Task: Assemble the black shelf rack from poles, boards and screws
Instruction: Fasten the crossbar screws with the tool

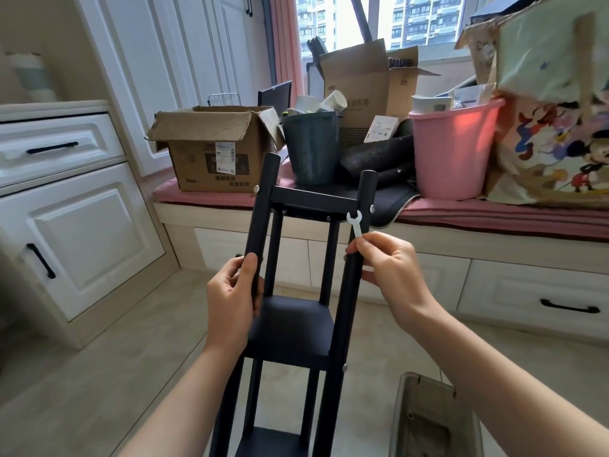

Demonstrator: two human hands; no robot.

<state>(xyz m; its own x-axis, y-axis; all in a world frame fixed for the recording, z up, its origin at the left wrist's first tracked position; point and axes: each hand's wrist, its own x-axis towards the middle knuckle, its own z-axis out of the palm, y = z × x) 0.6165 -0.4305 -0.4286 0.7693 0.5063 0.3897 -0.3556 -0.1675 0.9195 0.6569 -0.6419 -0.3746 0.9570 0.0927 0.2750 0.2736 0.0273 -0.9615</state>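
- The black shelf rack (290,328) fills the middle of the view, tilted away from the person, its top end pointing at the window seat (494,216).
- Three boards show on it: the top board (313,196) between the pole ends, the middle board (291,324) and part of a lower board (273,443) at the bottom edge.
- The left hand (235,301) wraps around the near left pole (262,212), thumb lying along its front; this grip holds the pole just above the middle board.
- The right hand (392,272) pinches a small white plastic wrench (355,223) between thumb and fingertips, so this grip is narrow and holds the tool.
- The wrench's open head sits at the near right pole (354,258), just below the top board and close to a silver screw head (372,208); whether it is seated on a bolt cannot be told.
- More screw heads show: one on the left pole at the top board (257,190), one on the right pole at the middle board (345,367).
- On the window seat's pink cushion stand an open cardboard box (214,150), a dark green bucket (311,150) stuffed with paper cups, a pink bucket (453,150) and a cartoon-printed bag (557,133).
- White cabinets with black handles (52,199) line the left side.
- A grey tray (431,420) lies on the tiled floor at the lower right.
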